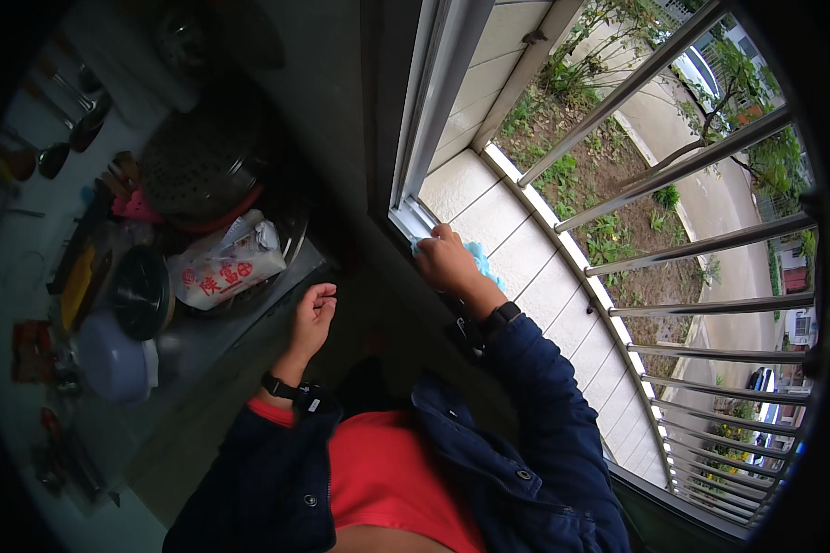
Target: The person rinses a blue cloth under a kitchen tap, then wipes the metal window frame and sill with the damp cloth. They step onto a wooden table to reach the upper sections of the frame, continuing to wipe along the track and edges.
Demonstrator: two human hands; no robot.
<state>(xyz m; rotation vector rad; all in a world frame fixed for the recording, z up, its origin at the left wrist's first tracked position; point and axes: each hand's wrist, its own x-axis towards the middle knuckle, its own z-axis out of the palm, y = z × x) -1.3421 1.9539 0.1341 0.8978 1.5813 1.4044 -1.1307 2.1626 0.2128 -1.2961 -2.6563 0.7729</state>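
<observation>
My right hand [446, 261] grips a light blue cloth [483, 261], pressing it against the lower track of a metal window frame [413, 218]. Part of the cloth is hidden under the fingers and palm. Beyond it runs a tiled outer ledge [508, 228]. My left hand [312, 316] hangs in the air in front of my body, holding nothing, its fingers loosely curled and the thumb a little apart. The plastic bag with red print [228, 269] is the nearest thing on its far side, without contact. Each wrist wears a dark band.
Metal bars [705, 258] line the ledge's outer side, with plants and a path beyond. Left, in shadow, a counter [277, 287] carries a perforated metal colander [200, 166], a dark green lid-like item [142, 294] and a pale purple basin [114, 356]. Ladles [54, 160] hang on the wall.
</observation>
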